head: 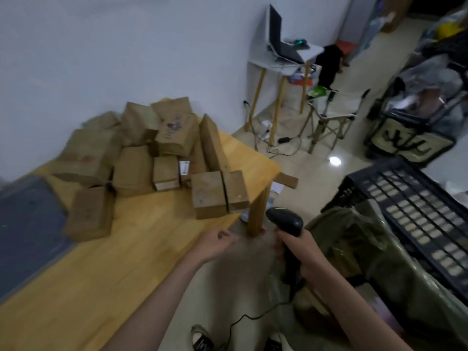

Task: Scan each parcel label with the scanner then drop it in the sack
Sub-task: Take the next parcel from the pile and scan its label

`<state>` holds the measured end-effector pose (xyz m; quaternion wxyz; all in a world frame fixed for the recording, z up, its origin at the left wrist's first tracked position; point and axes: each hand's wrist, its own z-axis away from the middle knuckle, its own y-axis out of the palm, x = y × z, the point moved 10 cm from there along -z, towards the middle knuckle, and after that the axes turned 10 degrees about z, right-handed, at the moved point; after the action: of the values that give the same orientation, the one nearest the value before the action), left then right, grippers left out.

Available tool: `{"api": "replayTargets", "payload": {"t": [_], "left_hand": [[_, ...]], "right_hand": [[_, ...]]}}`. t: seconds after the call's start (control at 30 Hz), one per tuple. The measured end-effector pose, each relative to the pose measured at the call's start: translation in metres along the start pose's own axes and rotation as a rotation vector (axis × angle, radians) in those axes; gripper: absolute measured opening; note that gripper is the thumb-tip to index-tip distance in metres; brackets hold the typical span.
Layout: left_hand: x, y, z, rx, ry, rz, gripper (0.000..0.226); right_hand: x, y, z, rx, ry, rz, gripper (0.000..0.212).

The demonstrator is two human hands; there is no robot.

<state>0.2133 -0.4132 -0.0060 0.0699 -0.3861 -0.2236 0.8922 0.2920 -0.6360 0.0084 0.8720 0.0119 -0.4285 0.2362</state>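
Parcels point(152, 158) heaped at 10 o'clock; right hand point(301, 252) grips scanner point(285, 221), left hand point(215, 243) empty, fingers loosely curled; between parcels, next reach for nearest.

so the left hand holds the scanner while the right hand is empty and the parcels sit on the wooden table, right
Not quite: the hands are swapped. In the head view the right hand grips the scanner and the left hand is empty. The parcels do sit on the wooden table.
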Motion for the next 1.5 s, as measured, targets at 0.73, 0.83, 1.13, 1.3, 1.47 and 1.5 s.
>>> {"api": "replayTargets", "payload": {"t": [0.73, 0.83, 1.13, 1.3, 1.47, 1.5], "left_hand": [[0.067, -0.202, -0.016, -0.180, -0.009, 0.099, 0.037], [0.057, -0.196, -0.038, -0.148, -0.029, 0.102, 0.037], [0.030, -0.160, -0.107, -0.021, -0.102, 0.203, 0.049], [0.026, -0.140, -0.129, -0.003, -0.153, 0.259, 0.057], [0.029, -0.131, -0.142, 0.014, -0.193, 0.334, 0.052], [0.029, -0.130, -0.144, 0.013, -0.193, 0.344, 0.048]], "right_hand": [[0.109, 0.200, -0.063, 0.092, -0.045, 0.150, 0.024], [0.111, 0.198, -0.090, 0.107, -0.005, 0.177, 0.022], [0.125, 0.194, -0.146, 0.196, 0.000, 0.247, 0.020], [0.122, 0.196, -0.161, 0.201, -0.006, 0.330, 0.012], [0.124, 0.197, -0.171, 0.207, -0.028, 0.368, 0.009], [0.123, 0.198, -0.171, 0.209, -0.023, 0.367, 0.009]]}}
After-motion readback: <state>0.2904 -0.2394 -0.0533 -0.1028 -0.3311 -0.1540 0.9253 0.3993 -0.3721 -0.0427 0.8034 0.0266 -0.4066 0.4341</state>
